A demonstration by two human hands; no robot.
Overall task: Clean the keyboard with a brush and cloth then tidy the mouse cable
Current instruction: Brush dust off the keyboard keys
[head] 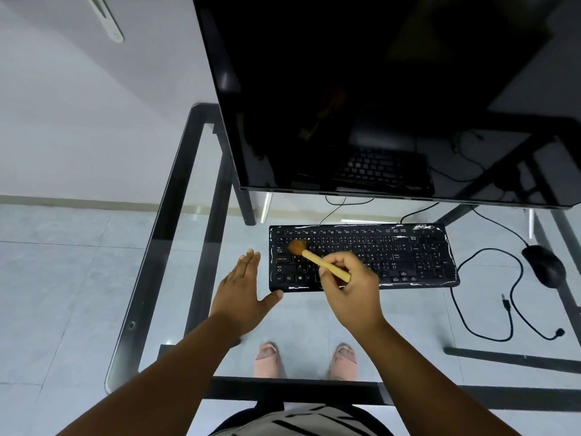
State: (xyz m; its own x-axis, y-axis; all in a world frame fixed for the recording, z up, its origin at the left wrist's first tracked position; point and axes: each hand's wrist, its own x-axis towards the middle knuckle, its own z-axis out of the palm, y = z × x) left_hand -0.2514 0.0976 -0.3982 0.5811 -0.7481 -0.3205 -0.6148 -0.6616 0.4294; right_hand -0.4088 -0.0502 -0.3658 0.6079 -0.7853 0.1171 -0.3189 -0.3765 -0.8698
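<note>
We see the monitor [377,96] cut off at the top, hiding the glass bench's [176,215] far edge; the keyboard [408,256] lies mid-bench, its middle covered by our right hand [352,291], fingers closed on the brush [317,259], bristles on the left keys; our left hand [242,294] rests open, thumb touching the keyboard's near-left corner; the mouse [545,265] and its looped cable [490,309] lie toward the right edge; key legends are illegible.

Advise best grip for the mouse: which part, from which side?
Grip the mouse across its long flanks, from above. It lies flat on the glass desk, the domed body clear of the keyboard; its cable trails off the far end, so come from the near end.
</note>
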